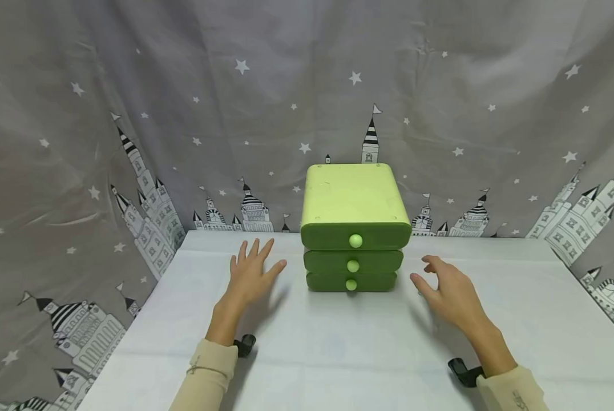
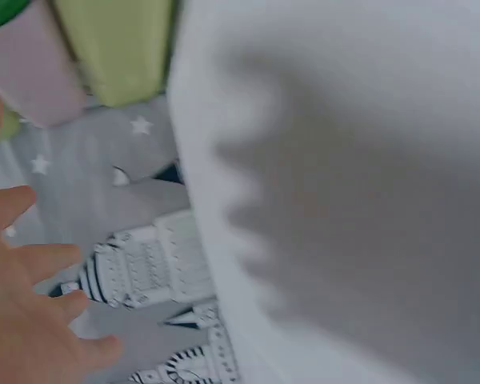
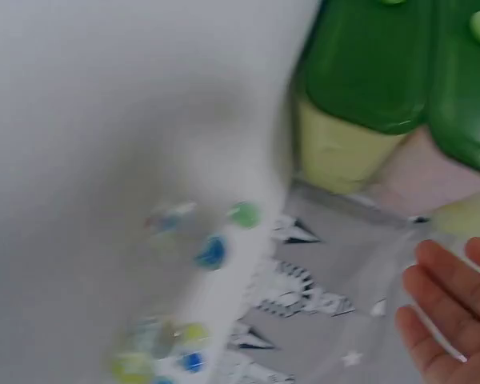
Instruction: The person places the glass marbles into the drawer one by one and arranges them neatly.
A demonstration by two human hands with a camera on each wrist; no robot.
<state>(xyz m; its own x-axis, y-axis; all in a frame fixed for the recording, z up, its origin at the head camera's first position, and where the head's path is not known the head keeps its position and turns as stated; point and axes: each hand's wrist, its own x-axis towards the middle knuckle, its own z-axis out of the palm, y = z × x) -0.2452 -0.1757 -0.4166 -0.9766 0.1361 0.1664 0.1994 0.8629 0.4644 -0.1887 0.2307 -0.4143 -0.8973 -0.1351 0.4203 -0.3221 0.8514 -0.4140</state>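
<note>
A small three-tier drawer box [image 1: 355,194] stands at the back of the white table, with dark green fronts and round light green knobs. All its drawers are closed. To its left hovers my left hand [image 1: 249,277], palm down, fingers spread and touching nothing. My right hand [image 1: 451,294] is held over the table right of the box, thumb and fingers apart around empty air. Several small colourful things lie on the table in the right wrist view, among them a green one [image 3: 244,214] and a blue one [image 3: 211,252]; blur hides their kind.
A grey curtain [image 1: 266,114] printed with castles and stars hangs behind and beside the white table [image 1: 327,359]. The box stands close to the table's back edge. A black strap piece [image 1: 245,345] shows at the left cuff, another [image 1: 465,373] at the right.
</note>
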